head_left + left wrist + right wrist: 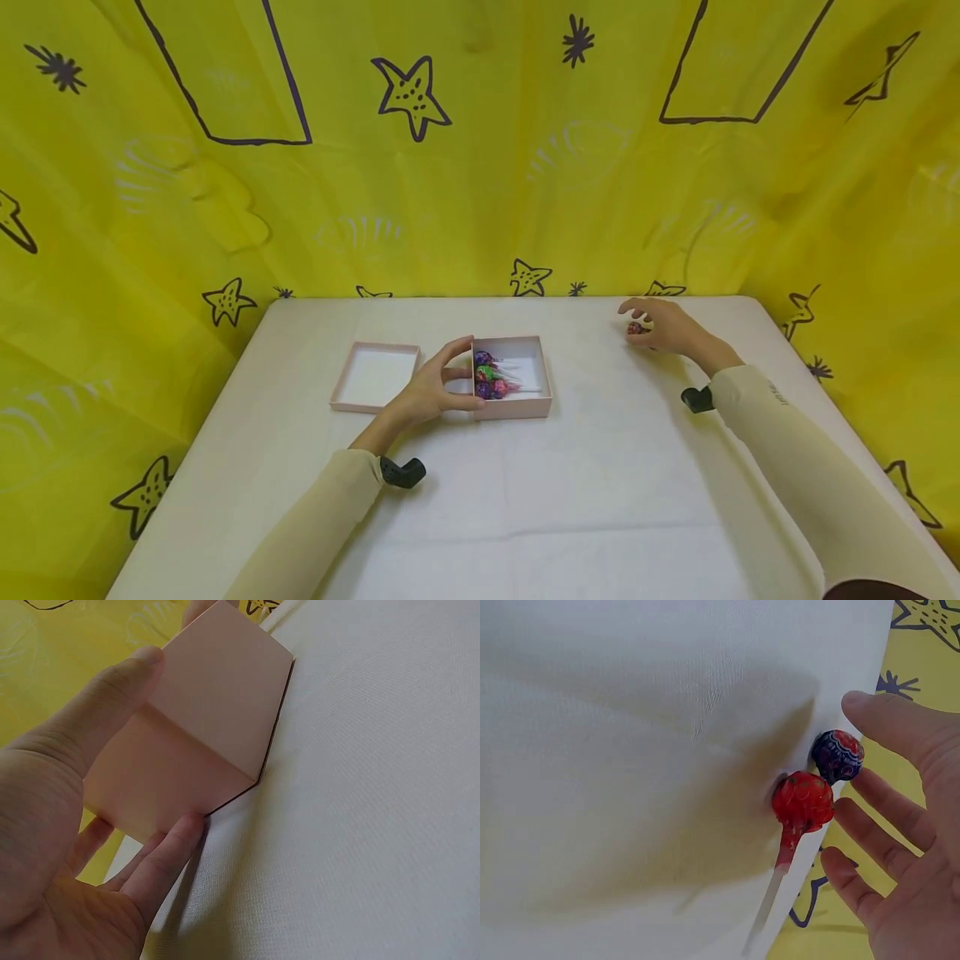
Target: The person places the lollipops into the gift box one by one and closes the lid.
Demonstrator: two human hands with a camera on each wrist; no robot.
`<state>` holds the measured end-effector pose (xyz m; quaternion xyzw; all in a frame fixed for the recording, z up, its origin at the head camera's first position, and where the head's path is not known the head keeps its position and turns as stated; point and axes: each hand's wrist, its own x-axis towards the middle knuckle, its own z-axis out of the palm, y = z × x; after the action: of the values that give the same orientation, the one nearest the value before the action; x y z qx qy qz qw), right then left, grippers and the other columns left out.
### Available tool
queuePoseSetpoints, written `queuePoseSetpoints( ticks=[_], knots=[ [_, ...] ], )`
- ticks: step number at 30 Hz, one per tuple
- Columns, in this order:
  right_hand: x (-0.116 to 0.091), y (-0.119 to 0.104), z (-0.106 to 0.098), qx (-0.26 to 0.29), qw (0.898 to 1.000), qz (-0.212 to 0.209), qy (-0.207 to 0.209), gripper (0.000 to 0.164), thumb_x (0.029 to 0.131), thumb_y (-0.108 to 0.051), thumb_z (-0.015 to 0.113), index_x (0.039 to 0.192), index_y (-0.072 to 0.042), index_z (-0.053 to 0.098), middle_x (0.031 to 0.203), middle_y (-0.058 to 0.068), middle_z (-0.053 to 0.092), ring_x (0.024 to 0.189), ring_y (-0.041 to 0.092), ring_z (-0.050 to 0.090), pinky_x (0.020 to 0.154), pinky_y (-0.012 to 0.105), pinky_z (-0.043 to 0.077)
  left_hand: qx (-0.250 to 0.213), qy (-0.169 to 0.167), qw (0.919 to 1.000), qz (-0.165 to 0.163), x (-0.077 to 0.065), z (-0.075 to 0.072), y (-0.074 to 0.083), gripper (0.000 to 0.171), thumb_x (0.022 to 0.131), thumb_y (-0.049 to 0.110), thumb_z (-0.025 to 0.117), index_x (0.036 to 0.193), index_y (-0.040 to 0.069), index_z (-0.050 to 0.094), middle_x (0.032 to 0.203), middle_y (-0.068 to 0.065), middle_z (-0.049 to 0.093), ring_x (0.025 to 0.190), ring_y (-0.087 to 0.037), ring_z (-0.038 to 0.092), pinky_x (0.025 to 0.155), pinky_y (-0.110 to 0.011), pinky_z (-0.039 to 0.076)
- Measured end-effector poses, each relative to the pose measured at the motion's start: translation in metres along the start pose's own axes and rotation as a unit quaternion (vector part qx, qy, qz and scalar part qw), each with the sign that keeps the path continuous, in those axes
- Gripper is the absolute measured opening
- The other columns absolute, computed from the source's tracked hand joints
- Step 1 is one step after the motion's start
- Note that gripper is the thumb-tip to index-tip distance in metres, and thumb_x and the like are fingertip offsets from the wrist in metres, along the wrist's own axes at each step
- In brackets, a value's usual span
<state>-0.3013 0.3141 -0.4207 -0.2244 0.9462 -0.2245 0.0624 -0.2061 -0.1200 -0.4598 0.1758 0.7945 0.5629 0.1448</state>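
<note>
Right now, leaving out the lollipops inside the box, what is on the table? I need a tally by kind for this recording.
Box: 1
Lid: 1
Loose lollipops: 2
Total: 4

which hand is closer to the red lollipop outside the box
Right. The right hand is just beside the red lollipop; the left hand is well off leftward, gripping the box.
</note>
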Motion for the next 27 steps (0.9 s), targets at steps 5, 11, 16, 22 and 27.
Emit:
queuePoseSetpoints(
  ticks=[5, 11, 16, 22, 27],
  knots=[
    [-0.001, 0.006, 0.000, 0.010, 1.000, 0.022, -0.005, 0.042, 0.091, -0.006, 0.076, 0.129, 0.002, 0.061, 0.115, 0.026, 0.066, 0.107, 0.045, 0.061, 0.093, 0.061, 0.050, 0.000, 0.000, 1.0000, 0.001, 0.001, 0.000, 0.000, 0.106, 0.080, 0.017, 0.091, 0.164, 0.021, 0.026, 0.167, -0.006, 0.028, 0.138, -0.035, 0.050, 0.106, -0.053, 0.048],
    [-0.002, 0.010, 0.001, 0.012, 0.999, 0.038, -0.002, 0.032, 0.091, -0.005, 0.075, 0.121, 0.000, 0.066, 0.108, 0.021, 0.068, 0.098, 0.037, 0.063, 0.088, 0.054, 0.051, 0.003, 0.001, 1.0000, 0.001, 0.001, 0.000, -0.002, 0.106, 0.080, 0.017, 0.091, 0.163, 0.020, 0.026, 0.167, -0.006, 0.028, 0.138, -0.035, 0.051, 0.106, -0.054, 0.048],
    [-0.003, 0.013, 0.002, 0.022, 0.999, 0.047, 0.001, 0.027, 0.092, -0.005, 0.074, 0.118, -0.001, 0.067, 0.105, 0.019, 0.069, 0.092, 0.032, 0.064, 0.082, 0.046, 0.053, -0.002, 0.001, 1.0000, 0.002, 0.002, 0.001, -0.003, 0.106, 0.080, 0.017, 0.091, 0.163, 0.020, 0.026, 0.167, -0.006, 0.027, 0.137, -0.035, 0.051, 0.105, -0.053, 0.049],
    [-0.004, 0.014, 0.002, 0.026, 0.998, 0.049, -0.004, 0.023, 0.094, -0.005, 0.072, 0.116, -0.001, 0.067, 0.103, 0.018, 0.070, 0.091, 0.031, 0.065, 0.079, 0.043, 0.054, -0.007, 0.003, 1.0000, 0.001, 0.002, 0.001, -0.003, 0.106, 0.079, 0.015, 0.091, 0.163, 0.019, 0.026, 0.167, -0.006, 0.028, 0.137, -0.034, 0.051, 0.105, -0.052, 0.049],
    [-0.004, 0.015, 0.002, 0.025, 0.999, 0.047, -0.004, 0.022, 0.094, -0.004, 0.072, 0.115, -0.001, 0.067, 0.102, 0.017, 0.070, 0.090, 0.031, 0.066, 0.079, 0.044, 0.054, 0.002, 0.006, 1.0000, -0.001, 0.001, 0.002, -0.002, 0.106, 0.079, 0.018, 0.091, 0.163, 0.020, 0.026, 0.167, -0.004, 0.027, 0.137, -0.033, 0.052, 0.106, -0.053, 0.048]
  ],
)
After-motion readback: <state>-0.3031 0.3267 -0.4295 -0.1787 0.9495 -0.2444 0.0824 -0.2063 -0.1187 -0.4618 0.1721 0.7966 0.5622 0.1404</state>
